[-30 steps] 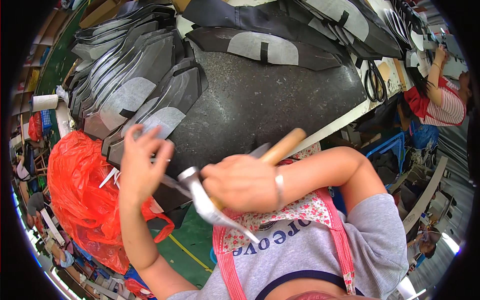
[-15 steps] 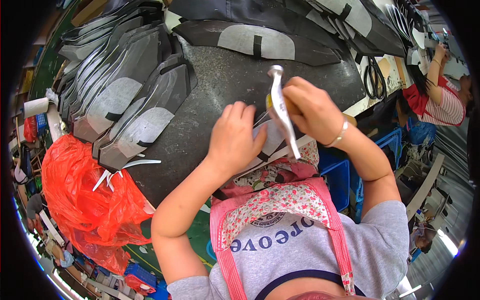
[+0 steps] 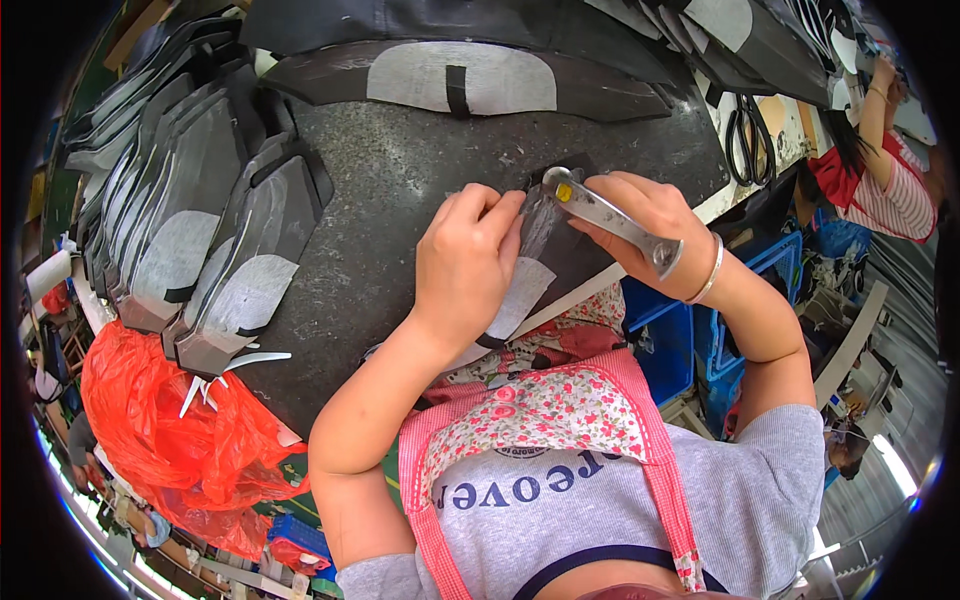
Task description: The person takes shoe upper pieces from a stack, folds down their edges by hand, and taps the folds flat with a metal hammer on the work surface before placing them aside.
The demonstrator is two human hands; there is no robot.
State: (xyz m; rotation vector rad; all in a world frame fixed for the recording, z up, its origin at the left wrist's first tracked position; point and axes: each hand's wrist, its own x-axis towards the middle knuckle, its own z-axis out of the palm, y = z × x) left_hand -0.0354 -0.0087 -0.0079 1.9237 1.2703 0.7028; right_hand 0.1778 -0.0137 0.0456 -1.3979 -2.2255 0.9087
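My right hand (image 3: 645, 225) is closed round a metal hammer (image 3: 615, 218), whose handle is mostly hidden in the fist. The hammer's face end rests on or just over the far part of a black leather-like piece (image 3: 545, 230); touching or apart, I cannot tell. My left hand (image 3: 468, 260) is closed, its thumb and curled fingers gripping the left edge of this piece close to the hammer face. Towards my body the piece carries a light grey patch (image 3: 522, 296) and a small black strip. It lies slanted at the near edge of the dark worktop (image 3: 375, 190).
A stack of similar black pieces (image 3: 215, 260) fans out on the left, beside a red plastic bag (image 3: 165, 430). A long patched piece (image 3: 460, 78) lies at the back. Black-handled scissors (image 3: 750, 140) and blue crates (image 3: 665, 345) are on the right. Another person (image 3: 885, 180) sits far right.
The hammer has swung from upright to slanting, its face now at the piece's far part. My left fingers have closed on the edge. The view has shifted, moving the stack leftward.
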